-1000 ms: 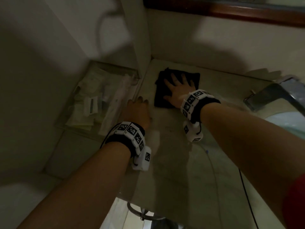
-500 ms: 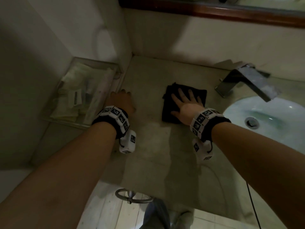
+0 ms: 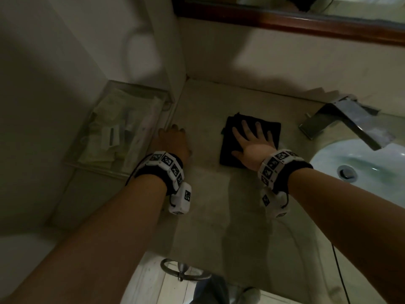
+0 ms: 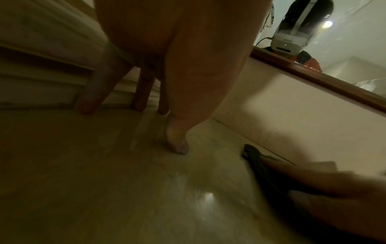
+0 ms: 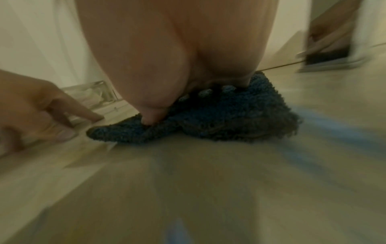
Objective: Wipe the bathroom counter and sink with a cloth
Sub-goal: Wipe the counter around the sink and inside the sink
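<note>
Under spread fingers [image 3: 247,132] — cloth [image 3: 228,150], flat

right hand [image 3: 252,145] | slid cloth [image 3: 228,150] from back corner toward faucet [image 3: 350,121]; sink [image 3: 372,170] entered view

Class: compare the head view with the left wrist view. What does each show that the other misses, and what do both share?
Only the head view shows the white sink basin, the angular metal faucet and the clear tray of packets. Only the left wrist view shows the left hand's fingertips touching the beige stone counter. Both show the dark folded cloth under the right hand.
</note>
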The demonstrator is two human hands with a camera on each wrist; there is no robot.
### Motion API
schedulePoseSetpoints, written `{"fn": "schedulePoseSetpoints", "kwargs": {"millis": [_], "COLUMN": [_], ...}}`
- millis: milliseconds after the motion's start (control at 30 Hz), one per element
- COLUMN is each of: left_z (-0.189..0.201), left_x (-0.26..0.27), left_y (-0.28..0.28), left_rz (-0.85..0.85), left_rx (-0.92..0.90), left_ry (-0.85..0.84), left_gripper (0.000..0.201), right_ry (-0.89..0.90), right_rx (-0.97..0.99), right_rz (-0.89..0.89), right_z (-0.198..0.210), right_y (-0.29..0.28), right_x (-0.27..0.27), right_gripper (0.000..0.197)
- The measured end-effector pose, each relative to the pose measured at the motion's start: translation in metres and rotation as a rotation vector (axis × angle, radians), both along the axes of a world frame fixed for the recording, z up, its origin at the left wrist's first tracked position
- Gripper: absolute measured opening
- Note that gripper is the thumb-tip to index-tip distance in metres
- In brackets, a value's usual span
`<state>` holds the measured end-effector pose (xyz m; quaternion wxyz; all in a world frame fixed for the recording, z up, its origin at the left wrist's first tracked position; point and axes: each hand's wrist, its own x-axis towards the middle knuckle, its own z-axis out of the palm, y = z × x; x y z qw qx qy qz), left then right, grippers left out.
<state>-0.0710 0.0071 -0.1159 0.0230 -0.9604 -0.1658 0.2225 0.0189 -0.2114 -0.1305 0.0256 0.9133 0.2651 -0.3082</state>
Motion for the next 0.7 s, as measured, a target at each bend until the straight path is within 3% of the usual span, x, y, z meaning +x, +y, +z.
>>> {"fn": "schedulePoseSetpoints", "kwargs": {"millis": [433,700], "left_z": [-0.012,-0.011], "left_x": [0.005,0.006], "left_y": [0.0,0.0], "left_rz": [0.114,0.11], "left_rx": [-0.053,-0.063], "left_ry": [0.015,0.023], "left_gripper": [0.072,0.074], "right_ry": [-0.042,-0.065], "right_rx": [0.029,0.034], "right_rz": [0.029,0.068], "right_z": [-0.001,-0.002], "right_y": [0.116,0.126], "right_x": [0.055,0.068], "right_gripper": [0.071,0.073]}}
